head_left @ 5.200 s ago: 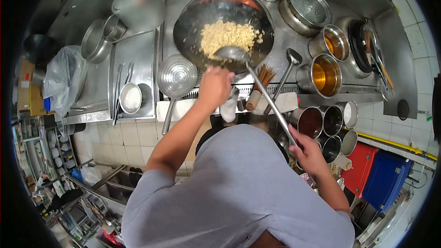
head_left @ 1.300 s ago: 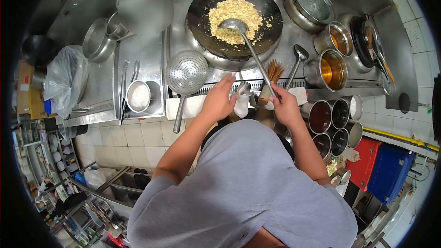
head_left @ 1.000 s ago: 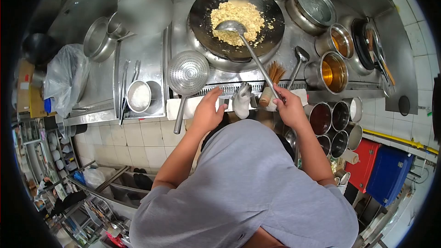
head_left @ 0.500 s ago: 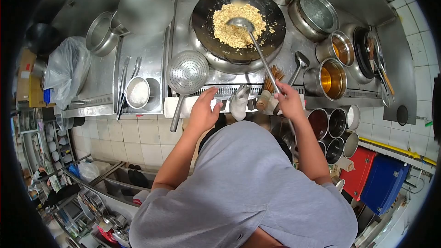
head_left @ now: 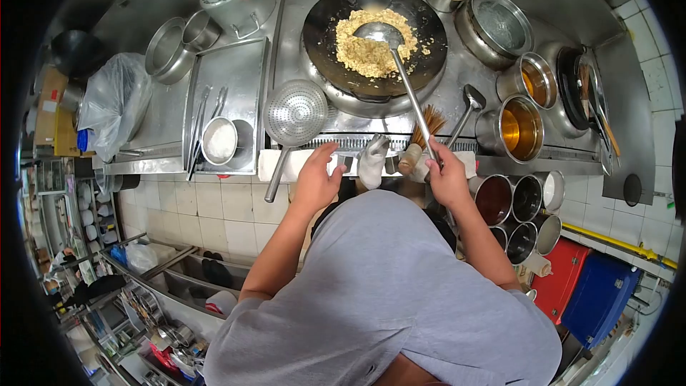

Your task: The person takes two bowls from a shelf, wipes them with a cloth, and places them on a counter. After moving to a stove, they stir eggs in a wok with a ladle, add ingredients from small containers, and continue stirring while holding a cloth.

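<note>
A long-handled steel ladle (head_left: 410,80) is gripped near the lower part of its handle by my right hand (head_left: 448,175), fingers wrapped round it. The ladle's bowl rests on crumbly yellow food (head_left: 363,59), which looks like egg or fried rice, in a black wok (head_left: 314,43). My left hand (head_left: 319,177) is open and holds nothing, its fingers spread just right of the handle of a perforated skimmer (head_left: 296,112). Between my hands a grey-white cloth-like bundle (head_left: 371,162) sits on the stove's front edge. Beside my right hand lies a bamboo brush (head_left: 411,159).
Right of the wok are a spatula (head_left: 472,98) and pots of amber liquid (head_left: 520,129). A bowl of white granules (head_left: 219,141) and tongs (head_left: 199,123) lie on a metal tray (head_left: 229,64) to the left. Several pots (head_left: 493,196) stand low on the right.
The ladle's bowl has shifted slightly in the food and turned so more of its rounded surface shows. My left hand stays almost where it was. The whole view has shifted a little.
</note>
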Motion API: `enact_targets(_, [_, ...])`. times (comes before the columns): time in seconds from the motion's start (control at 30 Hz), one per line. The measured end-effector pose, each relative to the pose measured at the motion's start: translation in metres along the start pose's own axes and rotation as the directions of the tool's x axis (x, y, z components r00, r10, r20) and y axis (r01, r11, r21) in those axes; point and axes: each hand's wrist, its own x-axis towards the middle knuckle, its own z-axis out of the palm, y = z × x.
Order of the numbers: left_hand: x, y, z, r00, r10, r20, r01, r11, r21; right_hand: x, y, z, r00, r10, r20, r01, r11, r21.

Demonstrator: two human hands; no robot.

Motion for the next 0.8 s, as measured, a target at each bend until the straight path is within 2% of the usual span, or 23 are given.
enact_targets(0.03, [-0.001,-0.005,0.004,1.000,0.018,0.001,-0.018,1.000,0.024,-0.004,0.010,0.001,0.998,-0.058,-0.032,0.059,0.998,0.036])
enact_targets(0.07, [-0.001,-0.008,0.007,0.999,0.037,0.003,-0.037,0.998,0.048,0.001,0.011,-0.003,0.996,0.070,0.059,-0.077,0.987,0.138])
enact_targets(0.1, [-0.002,-0.008,0.011,0.999,0.039,0.004,-0.039,0.998,0.049,0.009,-0.004,-0.012,0.996,0.070,0.058,-0.078,0.987,0.139])
enact_targets(0.17, [-0.003,-0.004,0.016,0.997,0.072,-0.019,-0.071,0.997,0.036,0.020,-0.032,-0.025,0.941,0.296,0.165,-0.308,0.950,0.051])
enact_targets(0.2, [-0.002,-0.001,0.017,0.997,0.073,-0.023,-0.072,0.997,0.041,0.018,-0.027,-0.021,0.943,0.290,0.166,-0.303,0.952,0.055])
enact_targets(0.27, [-0.004,0.004,0.019,0.997,0.071,-0.020,-0.070,0.997,0.039,0.008,-0.013,-0.010,0.988,0.135,0.080,-0.146,0.977,0.154])
enact_targets(0.3, [-0.003,0.005,0.020,0.997,0.071,-0.022,-0.070,0.997,0.038,0.011,-0.007,-0.011,0.988,0.133,0.081,-0.145,0.978,0.154])
enact_targets(0.37, [-0.003,0.006,0.024,0.998,0.064,-0.024,-0.063,0.997,0.053,0.019,0.005,-0.016,0.957,0.225,0.185,-0.245,0.965,0.091])
enact_targets(0.43, [-0.005,0.010,0.026,0.997,0.073,-0.030,-0.071,0.996,0.053,0.027,-0.019,-0.032,0.947,0.253,0.196,-0.283,0.948,0.144])
enact_targets(0.5, [-0.007,0.011,0.024,0.996,0.086,-0.034,-0.084,0.995,0.059,0.026,-0.023,-0.032,0.974,0.197,0.115,-0.211,0.969,0.129])
enact_targets(0.53, [-0.008,0.011,0.024,0.996,0.075,-0.041,-0.073,0.996,0.057,0.024,0.006,-0.014,0.999,0.033,-0.020,-0.030,0.986,0.162])
enact_targets(0.57, [-0.010,0.011,0.025,0.997,0.064,-0.050,-0.062,0.997,0.052,0.028,0.012,-0.014,0.999,0.029,-0.018,-0.026,0.987,0.160])
enact_targets(0.63, [-0.014,0.010,0.025,0.998,0.031,-0.046,-0.029,0.998,0.056,0.040,0.026,-0.017,0.989,0.148,0.031,-0.150,0.984,0.098])
enact_targets(0.67, [-0.016,0.010,0.025,0.999,-0.001,-0.039,0.003,0.998,0.065,0.047,0.026,-0.024,0.989,0.144,0.033,-0.146,0.984,0.097])
enact_targets(0.73, [-0.019,0.008,0.026,0.998,0.034,-0.062,-0.029,0.996,0.086,0.061,0.018,-0.038,0.979,0.196,0.045,-0.201,0.964,0.171])
enact_targets(0.8, [-0.023,0.006,0.026,0.995,0.069,-0.073,-0.060,0.992,0.108,0.065,0.014,-0.031,0.989,0.144,-0.014,-0.141,0.981,0.131])
